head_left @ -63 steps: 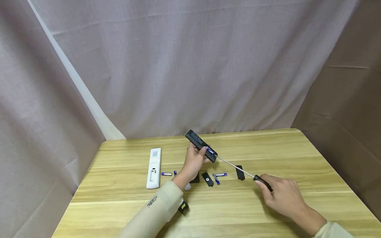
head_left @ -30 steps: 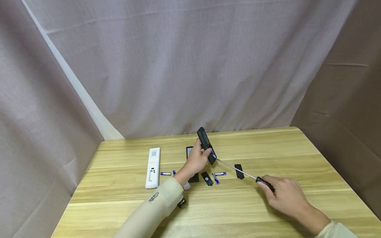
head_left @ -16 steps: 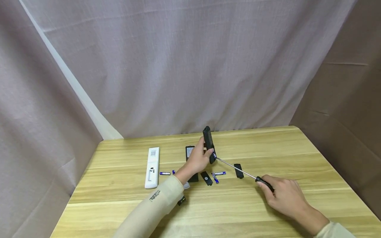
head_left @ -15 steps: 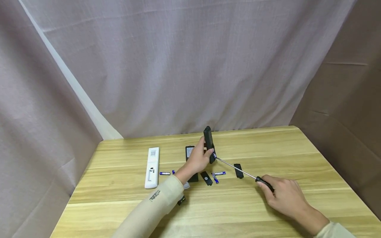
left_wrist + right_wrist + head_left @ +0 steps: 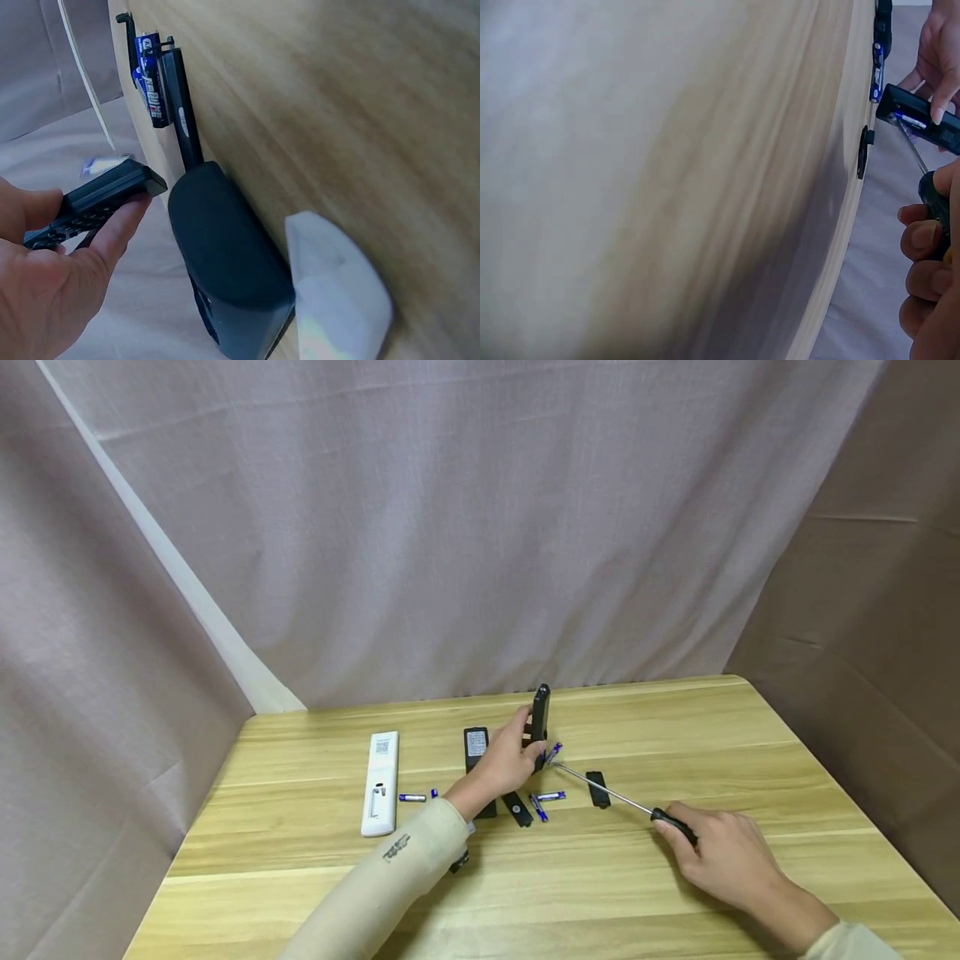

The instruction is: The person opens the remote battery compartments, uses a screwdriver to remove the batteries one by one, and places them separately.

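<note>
My left hand [image 5: 506,760] grips a black remote control [image 5: 541,714] above the table, tipped almost on edge. A blue-and-silver battery [image 5: 555,752] sticks out at the remote's lower end; the left wrist view shows this battery [image 5: 103,165] just beyond the remote's edge. At the battery is the metal tip of a screwdriver [image 5: 611,792]. My right hand [image 5: 723,852] holds the screwdriver by its black handle. In the right wrist view another bit of blue battery [image 5: 910,121] shows in the open compartment of the remote.
A white remote [image 5: 381,785] lies at left, a loose battery [image 5: 412,797] beside it. Behind my left forearm lies a second black remote [image 5: 476,743]. Two black battery covers [image 5: 597,789] and two batteries [image 5: 552,796] lie near the middle. A white piece [image 5: 337,285] is by the second remote.
My left hand has turned the remote from slanted to nearly on edge and moved slightly right. The battery at the screwdriver tip has come out from the compartment. My right hand has barely moved.
</note>
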The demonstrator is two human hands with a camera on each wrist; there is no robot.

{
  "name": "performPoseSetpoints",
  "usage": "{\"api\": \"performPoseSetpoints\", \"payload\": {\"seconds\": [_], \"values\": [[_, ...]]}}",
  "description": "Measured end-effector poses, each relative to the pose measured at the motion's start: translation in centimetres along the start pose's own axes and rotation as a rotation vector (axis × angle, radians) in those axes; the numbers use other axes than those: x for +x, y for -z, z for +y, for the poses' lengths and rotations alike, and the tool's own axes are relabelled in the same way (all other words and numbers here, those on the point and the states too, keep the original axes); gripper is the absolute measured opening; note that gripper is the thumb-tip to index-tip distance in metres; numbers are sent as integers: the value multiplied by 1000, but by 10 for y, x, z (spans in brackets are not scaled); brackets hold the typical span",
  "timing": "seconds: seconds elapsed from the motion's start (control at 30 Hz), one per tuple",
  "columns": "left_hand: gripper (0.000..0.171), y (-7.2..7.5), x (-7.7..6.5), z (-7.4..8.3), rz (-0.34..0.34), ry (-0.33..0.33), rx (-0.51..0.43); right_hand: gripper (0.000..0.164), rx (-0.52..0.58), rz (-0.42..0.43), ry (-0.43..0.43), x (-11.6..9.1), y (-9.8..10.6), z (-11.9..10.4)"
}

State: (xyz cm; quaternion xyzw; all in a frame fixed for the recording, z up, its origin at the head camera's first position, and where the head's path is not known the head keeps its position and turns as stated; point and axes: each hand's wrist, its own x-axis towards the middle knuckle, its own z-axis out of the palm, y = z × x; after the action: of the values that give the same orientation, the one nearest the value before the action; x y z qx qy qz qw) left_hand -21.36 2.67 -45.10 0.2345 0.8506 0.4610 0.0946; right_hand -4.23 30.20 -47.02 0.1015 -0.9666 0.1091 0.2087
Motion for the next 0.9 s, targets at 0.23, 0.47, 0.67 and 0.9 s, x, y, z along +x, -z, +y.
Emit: {"api": "performPoseSetpoints", "payload": {"seconds": [0.23,0.47,0.67,0.9], "values": [[61,1,-3,-1,-3,0,-13,29,-14,-25,-13,-3,1,3],[62,6,-13,-7,-3,43,-131,29,-20,-30,-29,-5,1,7],[59,18,-26,-14,15,25,-187,29,-23,-34,-42,-4,1,12],[44,26,-31,-23,36,-11,-219,22,-12,-34,-41,0,0,13]]}}
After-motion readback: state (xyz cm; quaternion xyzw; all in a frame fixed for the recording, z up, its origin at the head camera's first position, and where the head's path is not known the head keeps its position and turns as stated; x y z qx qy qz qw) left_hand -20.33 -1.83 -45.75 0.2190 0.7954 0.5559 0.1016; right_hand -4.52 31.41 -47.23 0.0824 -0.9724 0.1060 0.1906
